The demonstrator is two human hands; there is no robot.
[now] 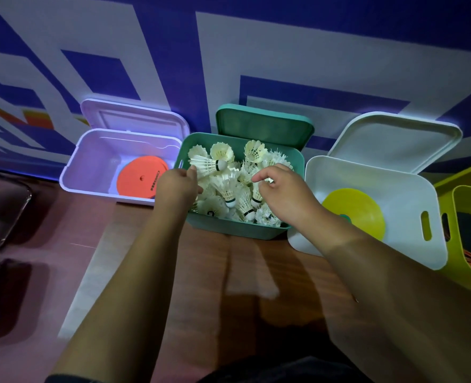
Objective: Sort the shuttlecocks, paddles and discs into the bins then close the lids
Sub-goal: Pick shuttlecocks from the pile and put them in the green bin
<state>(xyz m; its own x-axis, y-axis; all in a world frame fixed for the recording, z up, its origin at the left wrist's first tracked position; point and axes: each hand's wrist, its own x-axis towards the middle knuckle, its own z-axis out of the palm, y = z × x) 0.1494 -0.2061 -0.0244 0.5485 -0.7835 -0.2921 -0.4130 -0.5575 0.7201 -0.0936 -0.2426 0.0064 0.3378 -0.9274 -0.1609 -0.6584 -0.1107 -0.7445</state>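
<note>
Smooth plastic green bin (230, 230), feathered white shuttlecocks (226, 189), glossy wood-look floor (228, 272).

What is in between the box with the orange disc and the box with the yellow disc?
The green bin, heaped with white shuttlecocks, its lid up. The left hand and right hand are over it. Seen in the head view.

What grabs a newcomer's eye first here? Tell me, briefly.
The green bin in the middle, heaped with white shuttlecocks, with the left hand and right hand over the pile. Next, the orange disc in the lilac bin on the left and the yellow disc in the white bin on the right.
</note>
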